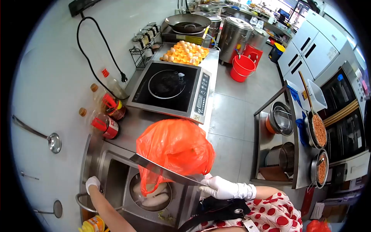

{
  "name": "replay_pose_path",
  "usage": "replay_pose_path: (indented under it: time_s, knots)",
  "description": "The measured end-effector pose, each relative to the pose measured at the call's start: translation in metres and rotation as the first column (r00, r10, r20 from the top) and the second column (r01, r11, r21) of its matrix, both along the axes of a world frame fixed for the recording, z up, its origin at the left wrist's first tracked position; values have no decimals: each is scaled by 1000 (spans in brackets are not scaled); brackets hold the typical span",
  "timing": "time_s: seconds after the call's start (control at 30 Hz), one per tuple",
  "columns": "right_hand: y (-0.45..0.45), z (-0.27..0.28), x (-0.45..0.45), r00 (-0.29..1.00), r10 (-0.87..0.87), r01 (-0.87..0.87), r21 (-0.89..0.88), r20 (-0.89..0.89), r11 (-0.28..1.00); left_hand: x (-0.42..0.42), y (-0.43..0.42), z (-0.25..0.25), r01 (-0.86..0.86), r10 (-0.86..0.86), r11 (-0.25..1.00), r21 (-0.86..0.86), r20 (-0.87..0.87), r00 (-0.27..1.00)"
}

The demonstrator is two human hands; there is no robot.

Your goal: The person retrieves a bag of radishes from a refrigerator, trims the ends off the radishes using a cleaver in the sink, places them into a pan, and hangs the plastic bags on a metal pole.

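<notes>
My right hand [224, 188], in a white glove, is closed round the handle end of a large knife [166, 170], whose blade reaches left across the sink's edge. Beside the blade, an orange-red plastic bag [174, 145] sits on the steel counter and hangs over the sink. My left hand [92, 183], also gloved, is at the left rim of the sink [116, 174] near the faucet; what its fingers hold, if anything, is too small to tell. Inside the sink, a metal bowl [160, 203] contains long pale pieces of food [156, 200].
Behind the bag stands an induction cooker [170, 87], with an egg tray [183, 53] and a wok [187, 23] farther back. Sauce bottles [106, 125] line the wall. A red bucket [243, 67] is on the floor, and a steel rack [286, 154] stands at right.
</notes>
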State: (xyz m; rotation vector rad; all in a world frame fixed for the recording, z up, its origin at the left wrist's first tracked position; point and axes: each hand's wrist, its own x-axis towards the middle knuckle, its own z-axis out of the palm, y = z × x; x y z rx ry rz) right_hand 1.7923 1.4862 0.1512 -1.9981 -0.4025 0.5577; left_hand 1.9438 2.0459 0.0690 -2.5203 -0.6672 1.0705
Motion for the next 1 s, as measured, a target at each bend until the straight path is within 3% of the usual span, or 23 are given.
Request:
replay_pose_path:
  time_s: [0.07, 0.1, 0.2, 0.23, 0.33, 0.43, 0.53, 0.57, 0.6, 0.67, 0.7, 0.77, 0.8, 0.83, 0.87, 0.9, 0.93, 0.97, 1.0]
  knots:
    - [-3, 6, 5, 999, -11, 13, -56, 37, 998, 0, -5, 11, -8, 8, 998, -59, -5, 1000]
    - [-4, 8, 7, 998, -15, 19, -83, 56, 996, 0, 19, -9, -131, 140, 985, -117, 73, 987]
    - [-10, 9, 14, 996, -9, 8, 17, 84, 1000, 9, 55, -49, -181, 187, 979, -99, 52, 981]
    - [-10, 11, 16, 996, -25, 22, 36, 87, 999, 8, 29, -22, -160, 168, 976, -150, 42, 985]
    - [-10, 18, 20, 996, -42, 37, 61, 83, 997, 9, 22, -17, -241, 255, 955, -171, 62, 965]
    - [-13, 17, 23, 997, -36, 33, 47, 62, 998, 2, 0, 12, -163, 175, 982, -90, 140, 975]
    - [-12, 21, 26, 999, -44, 46, 60, -33, 997, -5, 40, 4, -277, 299, 925, -262, 47, 953]
    - [-11, 26, 29, 992, -50, 54, 36, -113, 998, -6, 47, 3, -173, 184, 951, -257, 16, 983]
    - [-10, 30, 31, 979, -58, 62, 11, -195, 998, -5, 51, -2, -222, 245, 941, -253, 63, 967]
    - [-8, 33, 31, 978, -57, 62, 17, -198, 998, -8, 47, -3, -328, 371, 910, -254, 144, 918]
    - [-10, 35, 33, 979, -58, 62, 14, -196, 998, -8, 44, -3, -435, 512, 822, -369, 143, 847]
    - [-15, 38, 35, 982, -68, 59, -51, -179, 997, -9, 1, 32, -236, 286, 947, -220, 233, 930]
    - [-18, 38, 33, 980, -57, 43, -76, -191, 996, -11, 22, 8, -63, 81, 996, -69, 312, 947]
    - [-21, 36, 31, 990, -93, 93, 2, -104, 996, -7, 15, 12, -108, 120, 992, -64, 236, 964]
    - [-21, 49, 31, 985, -151, 154, 32, -85, 988, -10, 71, -38, 1, 9, 999, -41, 252, 968]
    - [-27, 49, 30, 979, -158, 140, -133, -131, 981, -10, 50, -18, -187, 208, 977, -103, 262, 942]
    - [-27, 56, 29, 950, -228, 221, -53, -213, 974, -10, 46, -14, -219, 247, 967, -129, 259, 934]
    - [-33, 45, 24, 954, -242, 244, -10, -176, 970, -13, 61, -25, -218, 256, 963, -159, 282, 925]
    - [-41, 34, 19, 954, -270, 276, 37, -131, 960, -13, 95, -56, -447, 553, 822, -352, 308, 774]
